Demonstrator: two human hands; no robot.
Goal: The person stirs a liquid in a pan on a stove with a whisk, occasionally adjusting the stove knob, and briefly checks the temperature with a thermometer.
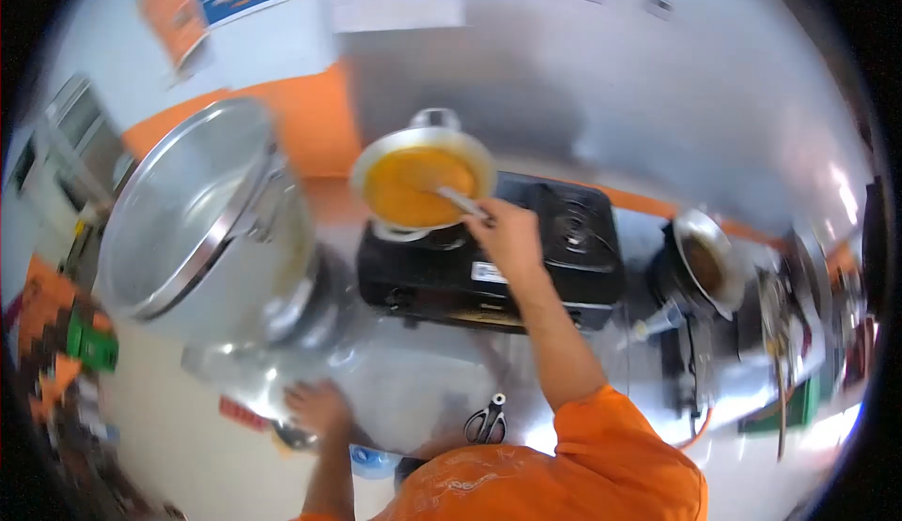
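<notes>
My right hand [507,237] is closed round the grey handle of a metal spoon [460,202]. The spoon's head is sunk in orange liquid [399,192], which hides its exact shape. That liquid fills much of a two-handled metal pot [365,169] on the left side of a black two-burner gas stove [423,286]. At the lower left, my left hand [319,408] lies by the edge of the steel counter, blurred, its fingers spread and nothing seen in it. Black-handled scissors [486,419] lie on the counter between my arms.
A very large metal pot [291,267] stands left of the stove. To the right are a pan with brown contents [700,263], a clear bottle [660,321] and stacked cookware [813,286]. A steel-clad wall [601,79] rises behind the stove.
</notes>
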